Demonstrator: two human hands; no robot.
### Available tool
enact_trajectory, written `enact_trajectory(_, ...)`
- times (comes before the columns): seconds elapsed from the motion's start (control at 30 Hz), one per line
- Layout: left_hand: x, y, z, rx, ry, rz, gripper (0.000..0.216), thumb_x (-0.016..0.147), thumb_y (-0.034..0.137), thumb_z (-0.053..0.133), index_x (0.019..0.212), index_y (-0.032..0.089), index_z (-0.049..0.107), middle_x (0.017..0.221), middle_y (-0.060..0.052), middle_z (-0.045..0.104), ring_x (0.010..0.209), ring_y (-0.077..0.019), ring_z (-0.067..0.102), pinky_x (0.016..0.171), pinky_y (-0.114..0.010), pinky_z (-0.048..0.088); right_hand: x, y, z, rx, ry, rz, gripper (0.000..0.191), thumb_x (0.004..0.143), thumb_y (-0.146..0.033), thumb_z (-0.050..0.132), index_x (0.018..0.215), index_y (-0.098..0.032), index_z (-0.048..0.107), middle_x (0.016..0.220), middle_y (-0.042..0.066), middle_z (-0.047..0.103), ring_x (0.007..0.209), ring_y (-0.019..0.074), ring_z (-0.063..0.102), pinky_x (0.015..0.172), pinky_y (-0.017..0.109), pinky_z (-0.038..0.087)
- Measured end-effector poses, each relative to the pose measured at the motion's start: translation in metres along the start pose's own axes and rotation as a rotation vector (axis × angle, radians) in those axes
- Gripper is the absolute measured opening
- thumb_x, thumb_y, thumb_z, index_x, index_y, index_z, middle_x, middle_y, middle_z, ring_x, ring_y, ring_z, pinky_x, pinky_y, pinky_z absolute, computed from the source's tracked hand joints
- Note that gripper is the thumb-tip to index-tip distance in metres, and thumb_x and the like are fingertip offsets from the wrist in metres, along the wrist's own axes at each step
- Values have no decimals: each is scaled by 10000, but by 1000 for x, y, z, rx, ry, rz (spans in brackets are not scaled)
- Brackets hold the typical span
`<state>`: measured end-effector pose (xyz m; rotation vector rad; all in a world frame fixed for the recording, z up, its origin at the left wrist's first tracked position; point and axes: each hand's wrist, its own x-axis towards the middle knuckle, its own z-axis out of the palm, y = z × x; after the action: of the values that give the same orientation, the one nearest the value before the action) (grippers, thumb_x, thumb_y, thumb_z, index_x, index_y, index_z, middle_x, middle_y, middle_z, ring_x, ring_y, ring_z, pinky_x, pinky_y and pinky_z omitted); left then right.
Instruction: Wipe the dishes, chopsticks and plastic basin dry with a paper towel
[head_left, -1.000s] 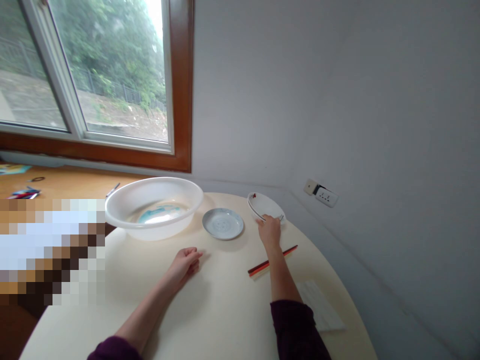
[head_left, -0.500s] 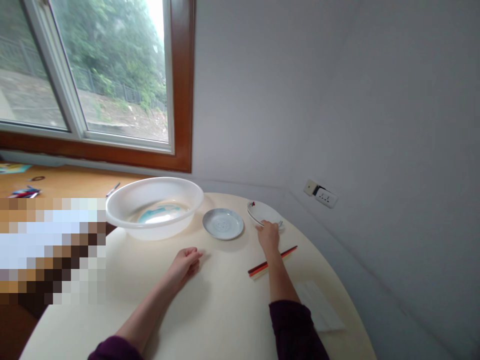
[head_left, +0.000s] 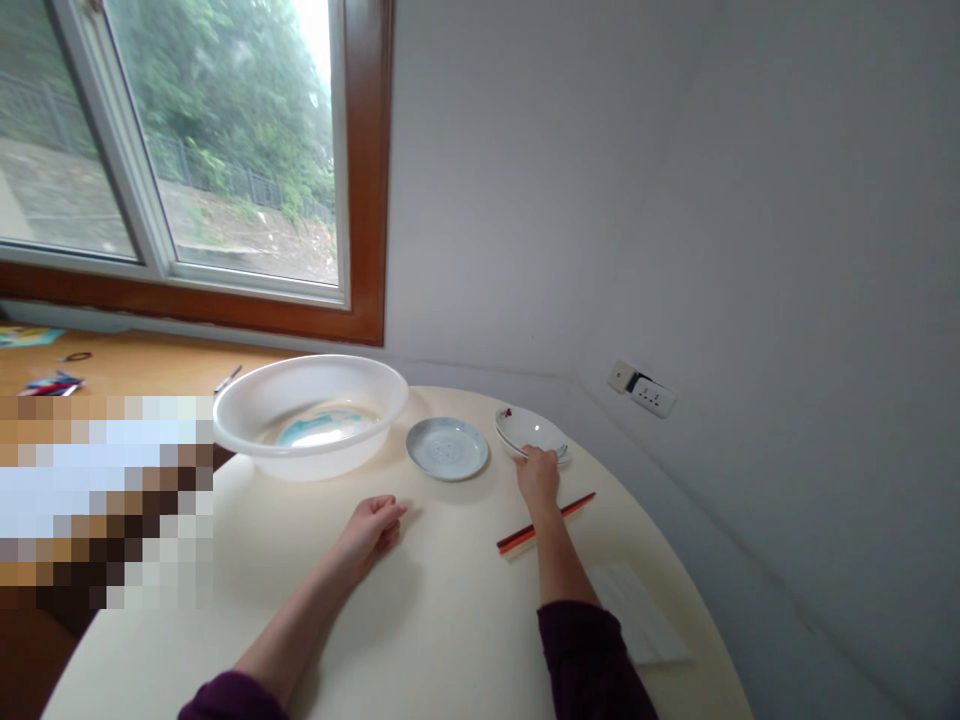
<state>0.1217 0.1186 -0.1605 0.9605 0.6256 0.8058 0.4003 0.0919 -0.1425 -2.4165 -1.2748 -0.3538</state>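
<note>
My right hand (head_left: 538,478) is closed on the near rim of a shallow white bowl (head_left: 534,428) with a small red mark on its far left edge. A second rim shows just under it, so two dishes seem stacked; the fingertips are partly hidden. My left hand (head_left: 376,525) is curled shut above the table with nothing visible in it. Between the hands, farther back, lies a pale blue-grey plate (head_left: 447,449). Under my right forearm are several chopsticks (head_left: 577,506), dark red, orange-red and pale, lying side by side and partly covered by the arm.
A large translucent basin (head_left: 311,458) stands at the back left of the round cream table (head_left: 435,640). A white folded cloth or tissue (head_left: 641,615) lies right of my right sleeve. A wooden desk (head_left: 157,350) adjoins at left, and walls bound the back and right.
The white bowl's near rim has tipped very slightly in my right hand, showing more of its inside. My left hand stays in place.
</note>
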Motion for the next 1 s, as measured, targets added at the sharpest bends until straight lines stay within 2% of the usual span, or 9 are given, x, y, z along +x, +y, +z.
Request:
enact_trajectory(0.43,-1,-2,-1,17,9,-2,507,561,334,735,502,217,245,387,128,212,339,-7,185,372,-194,116,-1,2,1,-6,-12,7,232,861,-194,483,998,-153,665,884,128,657,967,242,509,796,289,385)
enact_trajectory(1.0,-1,-1,-1,23,12,7,519,554,340,735,498,219,234,393,128,198,344,-6,176,374,-194,113,-3,-2,-6,9,-72,91,210,818,-234,553,978,-190,683,897,126,667,1004,241,535,742,284,428)
